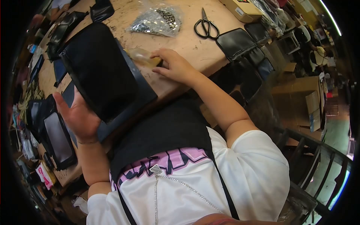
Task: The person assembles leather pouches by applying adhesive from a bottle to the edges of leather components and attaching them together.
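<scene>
A large black flat piece (99, 69) with rounded corners is raised over a dark blue sheet (142, 88) at the table's near edge. My left hand (80, 116) is at its lower left side, thumb apart, with its other fingers partly hidden behind the piece. My right hand (172, 65) rests on the table to the right, fingers curved beside a translucent yellowish container (141, 56); its fingertips are at the container's right end. Whether they grip it is unclear.
On the table (187, 47) lie black-handled scissors (206, 28), a clear bag of small metal parts (159, 21) and black pieces (236, 43). A cardboard box (242, 9) sits at the back. Black pouches (58, 138) are at left, a dark chair (315, 161) at right.
</scene>
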`<state>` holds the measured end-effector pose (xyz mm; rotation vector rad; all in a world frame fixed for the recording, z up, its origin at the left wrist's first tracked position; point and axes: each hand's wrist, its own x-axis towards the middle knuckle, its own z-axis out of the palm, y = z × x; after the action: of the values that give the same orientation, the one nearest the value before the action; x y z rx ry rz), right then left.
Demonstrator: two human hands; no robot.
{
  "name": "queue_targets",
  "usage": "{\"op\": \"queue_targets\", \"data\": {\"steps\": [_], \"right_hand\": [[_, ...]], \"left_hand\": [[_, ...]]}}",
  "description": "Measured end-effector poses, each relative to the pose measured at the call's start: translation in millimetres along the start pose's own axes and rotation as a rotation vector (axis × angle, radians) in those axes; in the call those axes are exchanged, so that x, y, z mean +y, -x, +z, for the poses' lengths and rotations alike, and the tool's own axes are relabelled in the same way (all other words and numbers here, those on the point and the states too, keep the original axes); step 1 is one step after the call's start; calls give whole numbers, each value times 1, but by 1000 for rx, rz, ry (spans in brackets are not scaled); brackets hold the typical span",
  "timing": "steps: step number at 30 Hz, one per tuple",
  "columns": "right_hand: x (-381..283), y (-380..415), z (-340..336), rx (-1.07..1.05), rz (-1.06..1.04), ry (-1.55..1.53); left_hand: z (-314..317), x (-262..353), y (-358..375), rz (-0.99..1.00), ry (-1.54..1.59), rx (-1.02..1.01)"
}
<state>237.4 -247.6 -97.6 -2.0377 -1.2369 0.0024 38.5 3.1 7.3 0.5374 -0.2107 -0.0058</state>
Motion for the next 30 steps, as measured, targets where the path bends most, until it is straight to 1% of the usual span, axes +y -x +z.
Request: {"op": "queue_targets", "data": {"steps": [1, 3, 4, 6, 7, 9, 10, 11, 12, 14, 15, 16, 19, 20, 23, 24, 25, 26, 27, 28, 29, 30], "right_hand": [[1, 1, -3, 87, -6, -21], [-1, 1, -6, 255, -25, -68], [-10, -1, -15, 243, 53, -424], [-34, -3, -40, 202, 216, -1137], [-42, 1, -52, 223, 291, -1123], [-27, 7, -71, 254, 260, -1127], [-20, 11, -85, 305, 256, -1052], [-13, 16, -101, 355, 251, -975], [-1, 22, -116, 345, 289, -909], [24, 31, -143, 304, 366, -779], [29, 31, -152, 273, 405, -715], [34, 30, -155, 268, 424, -668], [39, 20, -160, 80, 608, -385], [44, 15, -156, -36, 609, -314], [66, -2, -134, -461, 412, -113], [69, -5, -120, -499, 364, -58], [57, -14, -108, -537, 315, -4], [40, -18, -104, -580, 384, 126], [40, -21, -92, -592, 397, 231], [42, -20, -84, -557, 356, 300], [43, -19, -76, -521, 313, 368], [41, -15, -72, -381, 214, 456]], "left_hand": [[1, -7, -7, -15, 9, -34], [4, -23, -18, 38, -123, 205], [8, -32, -24, 68, -189, 328], [29, -59, -44, -12, -117, 195], [36, -69, -54, -52, -81, 128], [26, -86, -61, -231, -234, 126], [2, -102, -57, -314, -295, 177], [-3, -112, -63, -374, -358, 79], [-9, -123, -68, -427, -422, -25], [16, -136, -77, -547, -473, -262], [22, -137, -73, -644, -462, -244], [17, -136, -72, -752, -594, -358], [19, -139, -63, -970, -711, -599], [20, -137, -63, -942, -706, -648], [17, -128, -66, -915, -566, -594], [21, -121, -67, -957, -509, -510], [20, -117, -67, -938, -531, -480], [17, -112, -66, -919, -552, -449], [15, -108, -66, -898, -574, -418], [13, -104, -64, -856, -645, -384], [10, -100, -63, -837, -644, -351], [7, -96, -61, -815, -642, -318]]}}
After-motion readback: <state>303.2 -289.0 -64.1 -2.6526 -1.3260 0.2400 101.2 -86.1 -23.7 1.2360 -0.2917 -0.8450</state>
